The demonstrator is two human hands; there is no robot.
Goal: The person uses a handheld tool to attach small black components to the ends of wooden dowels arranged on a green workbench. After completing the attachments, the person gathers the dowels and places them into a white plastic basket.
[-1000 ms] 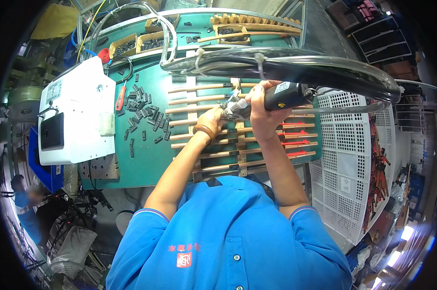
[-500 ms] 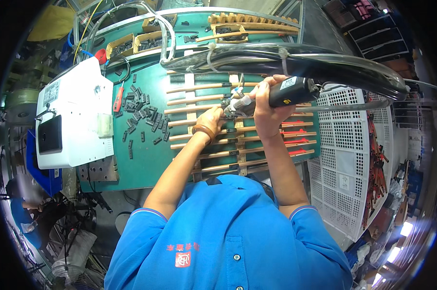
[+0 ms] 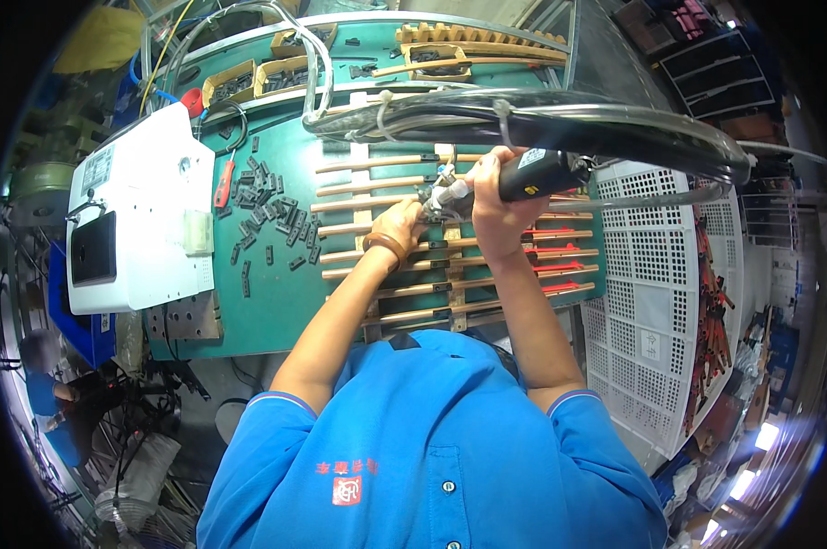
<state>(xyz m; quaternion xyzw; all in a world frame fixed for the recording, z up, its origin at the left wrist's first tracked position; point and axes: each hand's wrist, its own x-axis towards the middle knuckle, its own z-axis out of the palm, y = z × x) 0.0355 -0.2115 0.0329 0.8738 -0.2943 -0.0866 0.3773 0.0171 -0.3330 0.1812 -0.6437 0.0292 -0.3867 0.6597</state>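
My right hand (image 3: 499,212) is wrapped round a black hand-held power screwdriver (image 3: 543,174), which lies tilted with its pale nozzle (image 3: 448,194) pointing left. The nozzle's tip is over one of several wooden rods (image 3: 347,186) laid in a row. Beside that tip is my left hand (image 3: 399,225), its fingers pressed together at the rod; whatever they hold is hidden. A brown bracelet (image 3: 386,247) circles my left wrist. Small black fittings sit on the rods near their middles, and red pieces (image 3: 555,250) show at some right ends.
Loose black parts (image 3: 271,201) and a red-handled screwdriver (image 3: 223,186) lie left on the green table (image 3: 285,320). A white machine (image 3: 143,220) stands beyond them. A thick hose bundle (image 3: 596,119) hangs across. White perforated crates (image 3: 647,274) are at right; part boxes (image 3: 281,78) stand behind.
My right hand and the power screwdriver have shifted slightly left, and the hose bundle has swung left with them. My left hand stays in nearly the same place.
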